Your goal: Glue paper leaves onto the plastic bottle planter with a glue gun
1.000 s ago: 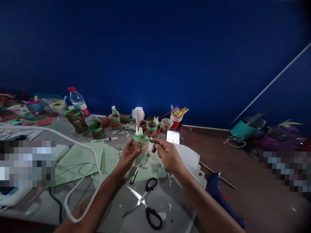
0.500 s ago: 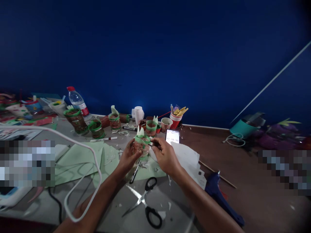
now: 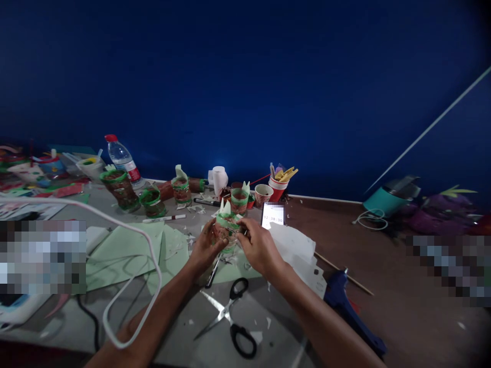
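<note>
Between my hands is a small clear cup (image 3: 225,223) with a brown band, a green rim and two pale green pointed ears. My left hand (image 3: 205,249) is wrapped round its left side, thumb across the front. At the cup's right side is my right hand (image 3: 261,245), fingers pinched together near the rim. Something thin may be at those fingertips, but it is too small to name. Below the cup lies a black marker (image 3: 213,272). Open scissors (image 3: 226,312) with black handles lie nearer me, between my forearms.
Several similar decorated cups (image 3: 181,191) stand behind, beside a water bottle (image 3: 121,158). A lit phone (image 3: 273,215) leans at the back right. Green paper (image 3: 123,258) and scraps cover the left. A blue glue gun (image 3: 351,312) lies right. A white cable (image 3: 148,240) loops over the left side.
The cup has shifted slightly right and tilted a little in my left hand. My right fingers have moved across its front near the rim. Nothing else has visibly moved.
</note>
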### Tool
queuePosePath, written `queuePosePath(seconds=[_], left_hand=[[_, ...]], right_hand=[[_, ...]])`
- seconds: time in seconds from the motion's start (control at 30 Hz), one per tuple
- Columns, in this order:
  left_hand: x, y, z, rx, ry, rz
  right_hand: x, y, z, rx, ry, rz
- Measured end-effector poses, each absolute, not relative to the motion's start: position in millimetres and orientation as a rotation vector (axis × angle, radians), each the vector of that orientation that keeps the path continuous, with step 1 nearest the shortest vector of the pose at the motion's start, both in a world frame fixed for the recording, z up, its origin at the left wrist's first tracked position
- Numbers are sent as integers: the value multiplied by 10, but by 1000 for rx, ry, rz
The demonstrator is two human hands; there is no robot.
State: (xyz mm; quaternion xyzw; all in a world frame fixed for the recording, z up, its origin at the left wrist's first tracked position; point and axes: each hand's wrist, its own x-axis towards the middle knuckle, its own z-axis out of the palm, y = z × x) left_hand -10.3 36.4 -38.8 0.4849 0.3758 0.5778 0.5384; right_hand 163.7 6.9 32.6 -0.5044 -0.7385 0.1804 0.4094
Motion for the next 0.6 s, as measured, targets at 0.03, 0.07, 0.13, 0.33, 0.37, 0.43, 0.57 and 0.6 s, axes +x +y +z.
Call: queuePosePath(seconds=[0.03,0.07,0.13,0.33,0.37,0.43,0.57,0.6], left_hand=[[-105,362,-389,1155,887,1368],[-108,361,-391,1160,885,1360],[-114,362,-405,1161,879,1352],[-121,381,-454,1128,883,1354],[-118,384,-455,1126,883,1355],[-111,387,-454,1126,872,1358],[-94,384,-453,1123,840,1370],[-92,382,-454,1125,840,1367]], right_hand=[[1645,70,332,-1247,-1909,411],[1653,71,340,-1226,-1948,377],[1666,73,355,-1195,-1986,342],[1668,87,366,-1145,-1980,345],[1666,91,362,-1148,-1979,346],[1663,98,350,-1167,-1976,338],[1649,104,328,-1197,-1971,304],[1643,102,324,-1199,-1967,299]])
